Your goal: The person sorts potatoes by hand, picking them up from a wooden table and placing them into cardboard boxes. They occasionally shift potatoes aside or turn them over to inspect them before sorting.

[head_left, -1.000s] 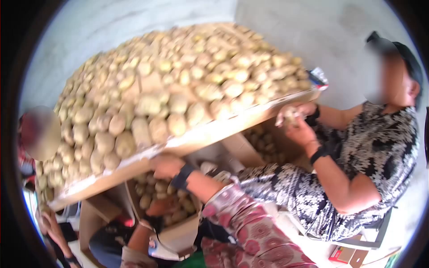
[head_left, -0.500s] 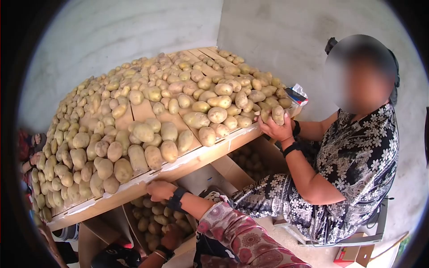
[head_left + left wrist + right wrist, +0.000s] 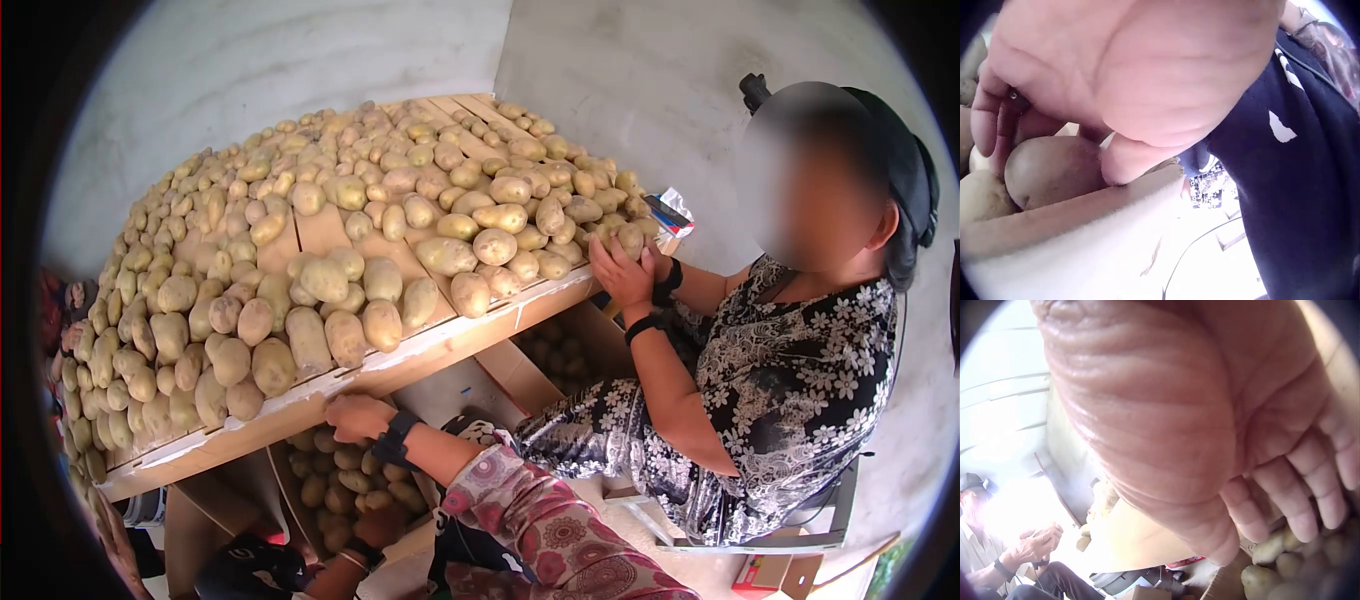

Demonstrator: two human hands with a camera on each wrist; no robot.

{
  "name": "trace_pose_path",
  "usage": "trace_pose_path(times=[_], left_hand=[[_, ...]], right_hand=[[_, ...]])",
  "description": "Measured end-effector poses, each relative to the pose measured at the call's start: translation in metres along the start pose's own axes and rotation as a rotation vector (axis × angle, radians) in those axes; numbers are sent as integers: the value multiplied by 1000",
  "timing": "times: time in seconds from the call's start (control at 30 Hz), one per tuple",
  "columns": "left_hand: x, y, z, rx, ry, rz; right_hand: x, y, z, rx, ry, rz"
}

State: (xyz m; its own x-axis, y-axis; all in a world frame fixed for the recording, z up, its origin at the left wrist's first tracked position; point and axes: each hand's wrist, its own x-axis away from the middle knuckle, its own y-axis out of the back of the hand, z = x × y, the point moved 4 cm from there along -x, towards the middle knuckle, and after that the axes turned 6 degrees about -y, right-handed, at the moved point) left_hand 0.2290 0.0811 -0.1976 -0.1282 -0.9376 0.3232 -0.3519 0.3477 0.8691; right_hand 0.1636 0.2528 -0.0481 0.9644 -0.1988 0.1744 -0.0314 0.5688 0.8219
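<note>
In the head view, the left hand point(image 3: 381, 528) is at the near right rim of a cardboard box point(image 3: 283, 490) of potatoes point(image 3: 345, 480), below the table. The left wrist view shows that hand point(image 3: 1141, 75) with its thumb and fingers around a potato point(image 3: 1054, 172) just inside the box rim point(image 3: 1041, 225). The right hand point(image 3: 358, 418) is at the front edge of the potato-covered table point(image 3: 440, 345). Its fingers hang loosely bent above potatoes point(image 3: 1260, 581) in the right wrist view, where the hand point(image 3: 1210, 425) holds nothing.
A seated person point(image 3: 790, 380) in a floral top, at the right, holds a potato point(image 3: 630, 240) by the table corner. Another potato box point(image 3: 555, 355) stands below. Someone in a cap point(image 3: 997, 550) sits beyond the right hand. A small red box point(image 3: 757, 573) is on the floor.
The left hand has shifted within the box toward its near right rim. The right hand stays by the table edge. The seated person's hands have come closer together around a potato.
</note>
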Motion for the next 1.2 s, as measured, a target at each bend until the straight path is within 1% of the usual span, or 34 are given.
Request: trace_pose_path(times=[0.03, 0.1, 0.23, 0.3, 0.33, 0.4, 0.43, 0.47, 0.5, 0.53, 0.57, 0.6, 0.63, 0.7, 0.77, 0.8, 0.83, 0.87, 0.9, 0.93, 0.97, 1.03, 1.1, 1.13, 1.2], left_hand=[[1, -1, 0, 4, 1, 3], [1, -8, 6, -84, 25, 5], [1, -12, 6, -44, 30, -23], [-2, -7, 5, -57, 80, 38], [-2, -7, 4, -57, 80, 41], [-2, -3, 2, -71, 119, 8], [-5, -1, 0, -67, 130, 9], [-6, 6, -3, -70, 120, -77], [0, 17, -7, -72, 131, -155], [5, 24, -7, 14, 146, -97], [7, 26, -2, 109, 171, -49], [2, 8, 14, 284, 78, -51], [0, -8, 31, 455, -16, -76], [0, 0, 45, 797, -73, 20], [25, 60, 37, 992, 22, -285], [37, 94, 30, 991, 54, -303], [52, 126, 28, 1030, 161, -315], [68, 151, 30, 1067, 270, -331], [82, 174, 31, 1126, 136, -436], [93, 188, 36, 1187, 83, -533], [104, 202, 38, 1271, 114, -635], [125, 225, 49, 1303, 233, -864], [144, 246, 60, 896, 241, -1161], [147, 251, 66, 887, 251, -1165], [158, 268, 78, 493, 380, -1330]], right_hand=[[3, 4, 3, 8, 7, 6], [2, 5, 4, 13, 16, 12], [1, 4, 2, -6, -5, 8], [-1, 4, 1, -10, -12, 16], [-4, 2, 1, 8, -4, 14], [-4, -1, -7, 23, 5, 19], [-5, -1, -11, 30, 43, -25], [-8, -5, -8, 24, 93, -60], [-3, 4, -4, 30, 71, -39], [-1, 7, -2, 33, 141, -46], [-2, 6, -3, 49, 135, -5], [-4, 6, -4, 42, 206, 19], [-7, 4, -6, 34, 205, 79], [-10, 9, 0, 9, 128, 242], [-17, 1, -3, 56, 131, 231], [-17, 2, -5, 36, 145, 198], [-15, 0, -6, 14, 158, 169], [-13, -3, -4, 10, 192, 186], [-9, 0, -2, 7, 212, 122], [-7, 5, 1, 3, 229, 56], [-6, 7, 3, 3, 259, 68], [-7, 7, 0, -44, 121, 148], [-6, 5, 0, -53, 134, 159], [-7, 6, 1, -56, 125, 152], [-9, 8, 4, -43, 129, 154]])
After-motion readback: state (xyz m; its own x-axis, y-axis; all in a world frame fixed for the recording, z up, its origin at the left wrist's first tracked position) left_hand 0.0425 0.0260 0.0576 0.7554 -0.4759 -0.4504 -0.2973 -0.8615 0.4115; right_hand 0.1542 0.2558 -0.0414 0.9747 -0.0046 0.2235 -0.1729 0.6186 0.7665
